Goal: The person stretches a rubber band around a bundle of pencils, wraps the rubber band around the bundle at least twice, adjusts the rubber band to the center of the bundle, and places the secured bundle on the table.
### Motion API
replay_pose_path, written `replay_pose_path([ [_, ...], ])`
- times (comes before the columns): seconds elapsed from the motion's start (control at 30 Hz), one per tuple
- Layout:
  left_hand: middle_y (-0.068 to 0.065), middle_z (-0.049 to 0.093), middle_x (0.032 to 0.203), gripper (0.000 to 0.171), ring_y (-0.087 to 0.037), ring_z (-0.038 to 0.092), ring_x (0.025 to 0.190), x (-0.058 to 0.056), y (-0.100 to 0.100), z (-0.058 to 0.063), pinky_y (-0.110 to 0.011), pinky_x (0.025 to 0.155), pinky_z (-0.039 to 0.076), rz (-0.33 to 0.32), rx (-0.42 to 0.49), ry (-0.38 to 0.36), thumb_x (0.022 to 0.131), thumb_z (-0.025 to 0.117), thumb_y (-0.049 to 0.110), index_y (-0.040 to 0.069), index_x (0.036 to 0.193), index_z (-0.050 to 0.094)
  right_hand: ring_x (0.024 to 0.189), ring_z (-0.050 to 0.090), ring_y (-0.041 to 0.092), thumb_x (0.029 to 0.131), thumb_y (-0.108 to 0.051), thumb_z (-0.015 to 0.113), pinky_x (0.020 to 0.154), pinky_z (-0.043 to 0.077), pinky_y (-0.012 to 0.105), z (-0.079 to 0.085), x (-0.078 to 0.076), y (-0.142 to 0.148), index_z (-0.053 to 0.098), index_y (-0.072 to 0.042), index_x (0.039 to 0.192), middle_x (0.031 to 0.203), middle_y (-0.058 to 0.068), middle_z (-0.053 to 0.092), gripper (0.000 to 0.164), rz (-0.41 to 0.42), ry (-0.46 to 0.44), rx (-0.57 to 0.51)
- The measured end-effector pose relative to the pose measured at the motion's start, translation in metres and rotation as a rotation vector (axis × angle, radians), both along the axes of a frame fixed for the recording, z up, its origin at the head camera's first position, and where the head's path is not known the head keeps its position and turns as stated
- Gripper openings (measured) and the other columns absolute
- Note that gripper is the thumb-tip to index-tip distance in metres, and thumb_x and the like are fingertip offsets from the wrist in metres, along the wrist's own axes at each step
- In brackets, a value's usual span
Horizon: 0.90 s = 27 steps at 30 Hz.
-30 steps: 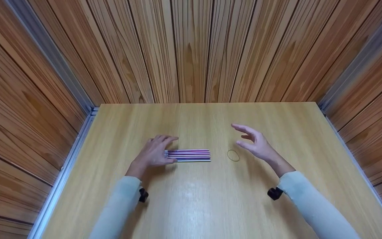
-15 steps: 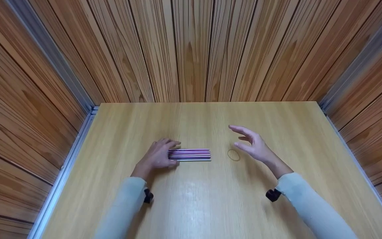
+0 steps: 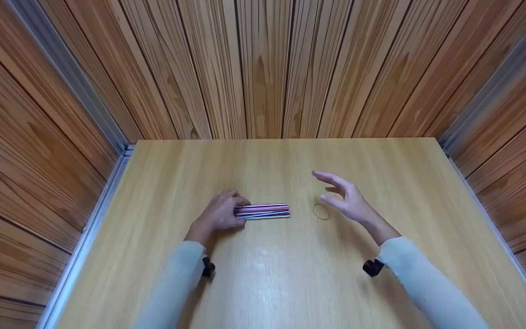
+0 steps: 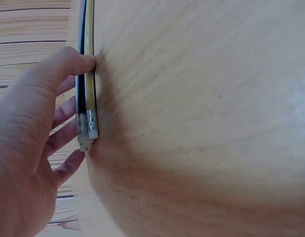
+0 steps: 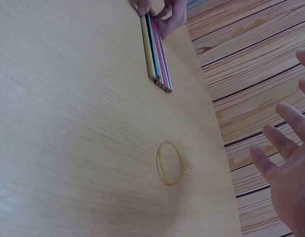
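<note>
My left hand [image 3: 221, 212] grips a bundle of pencils [image 3: 265, 211] near its left end, thumb on the near side and fingers on the far side. In the left wrist view, eraser ends [image 4: 92, 132] show beside the fingers, and one pencil [image 4: 89, 89] is yellow. The right wrist view shows the pencils' unsharpened far ends together, with yellow, dark and pink barrels. A thin tan rubber band [image 3: 321, 211] lies on the table to the right of the bundle. Close above and right of this band, my right hand [image 3: 347, 198] hovers with spread fingers, holding nothing.
The light wooden table [image 3: 263, 274] reaches back to a wall of wooden planks [image 3: 263, 68]. Plank walls with grey metal corner posts stand at left and right. A small black device [image 3: 372, 267] sits at the right wrist, another at the left.
My left hand has moved slightly right and closed round the pencils, which are now squeezed into a narrower, slightly tilted bundle. My right hand has drifted a little left; the rubber band stays put.
</note>
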<state>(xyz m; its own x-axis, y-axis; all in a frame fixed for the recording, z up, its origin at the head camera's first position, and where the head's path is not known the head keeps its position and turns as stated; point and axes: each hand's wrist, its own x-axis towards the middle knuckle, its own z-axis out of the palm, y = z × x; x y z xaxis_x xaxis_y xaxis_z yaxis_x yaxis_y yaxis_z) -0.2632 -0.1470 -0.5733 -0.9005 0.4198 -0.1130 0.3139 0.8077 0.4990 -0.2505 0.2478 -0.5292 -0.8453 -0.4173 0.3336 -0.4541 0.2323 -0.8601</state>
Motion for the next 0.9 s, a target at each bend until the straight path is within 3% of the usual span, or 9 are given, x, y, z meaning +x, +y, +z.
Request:
replay_pose_path([
  [0.33,-0.006,0.068,0.123,0.040,-0.026,0.058,0.116,-0.002,0.006,0.002,-0.047,0.108,0.052,0.016,0.012,-0.037,0.091,0.092,0.022,0.015,0.130,0.082,0.156,0.058,0.009,0.107,0.008,0.056,0.119,0.049,0.019,0.005,-0.002,-0.009,0.047,0.008,0.165,0.168,0.035,0.051,0.058,0.052,0.009,-0.108],
  [0.9,-0.003,0.066,0.111,0.032,-0.023,0.059,0.105,-0.004,0.010,0.001,-0.040,0.097,0.053,0.049,0.064,-0.126,0.092,0.091,0.015,0.015,0.123,0.082,0.153,0.059,0.005,0.105,0.007,0.052,0.119,0.052,0.023,0.009,-0.007,-0.022,0.045,0.010,0.165,0.167,0.036,0.052,0.060,0.074,0.012,-0.171],
])
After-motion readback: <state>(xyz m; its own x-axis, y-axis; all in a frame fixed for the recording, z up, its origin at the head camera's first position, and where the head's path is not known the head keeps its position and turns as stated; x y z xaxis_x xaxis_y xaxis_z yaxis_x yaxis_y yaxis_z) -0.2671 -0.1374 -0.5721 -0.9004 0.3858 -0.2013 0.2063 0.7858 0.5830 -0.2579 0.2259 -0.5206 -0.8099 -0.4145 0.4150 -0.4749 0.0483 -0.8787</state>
